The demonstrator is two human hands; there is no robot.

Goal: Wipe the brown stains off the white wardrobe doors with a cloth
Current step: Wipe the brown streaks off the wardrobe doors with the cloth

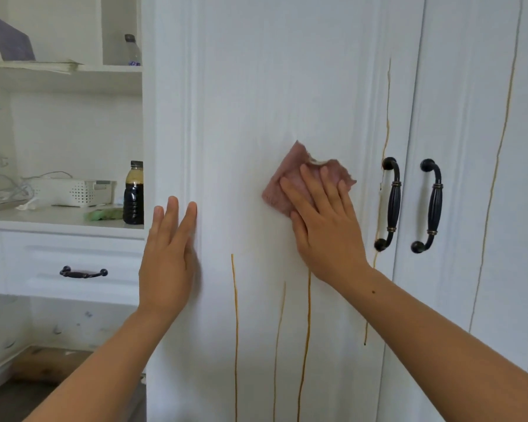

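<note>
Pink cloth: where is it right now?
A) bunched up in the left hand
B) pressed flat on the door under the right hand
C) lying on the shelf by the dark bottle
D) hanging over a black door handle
B: the right hand lies with straight fingers on the pink cloth, pressing it against the white door, while the left hand rests bare on the door's edge.

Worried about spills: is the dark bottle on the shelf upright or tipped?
Upright: the dark bottle stands on its base on the shelf, cap on top.

The right hand presses a pink cloth flat against the white wardrobe door above brown drip stains.
</note>
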